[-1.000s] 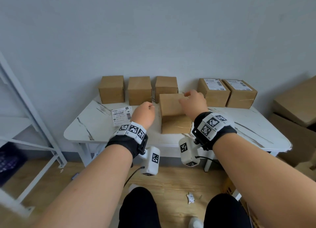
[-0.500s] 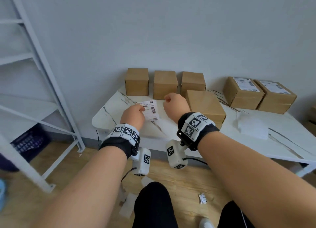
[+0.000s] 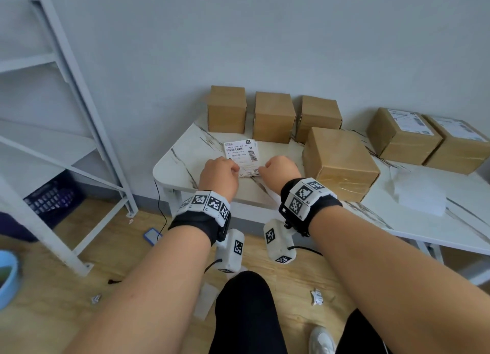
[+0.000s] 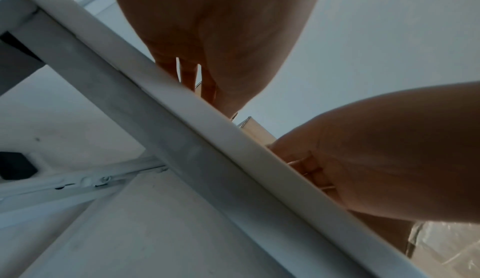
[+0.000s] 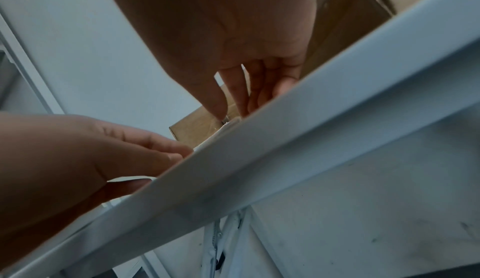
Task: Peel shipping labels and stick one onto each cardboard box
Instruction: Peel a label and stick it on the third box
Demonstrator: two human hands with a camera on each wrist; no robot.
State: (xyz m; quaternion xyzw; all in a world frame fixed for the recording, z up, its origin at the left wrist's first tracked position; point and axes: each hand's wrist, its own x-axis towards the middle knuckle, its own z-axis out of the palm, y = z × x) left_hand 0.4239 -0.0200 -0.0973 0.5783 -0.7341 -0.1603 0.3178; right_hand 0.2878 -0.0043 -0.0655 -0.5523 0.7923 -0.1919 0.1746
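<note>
A stack of white shipping labels (image 3: 240, 152) lies on the marble-look table (image 3: 183, 162). My left hand (image 3: 235, 169) holds the stack's near left edge, fingers above and thumb below. In the right wrist view my right hand (image 5: 228, 116) pinches the stack's near right corner between thumb and forefinger. A plain cardboard box (image 3: 340, 162) stands just right of my right hand. Three plain boxes (image 3: 274, 117) line the wall behind the labels. Two boxes with labels on top (image 3: 404, 135) stand at the far right.
A blank white sheet (image 3: 420, 196) lies on the table right of the near box. A white metal shelf frame (image 3: 79, 109) stands to the left. Paper scraps (image 3: 316, 296) lie on the wooden floor near my legs.
My right hand left the near box and came over to the labels. My left hand shifted to the stack's near edge. The head view swung left.
</note>
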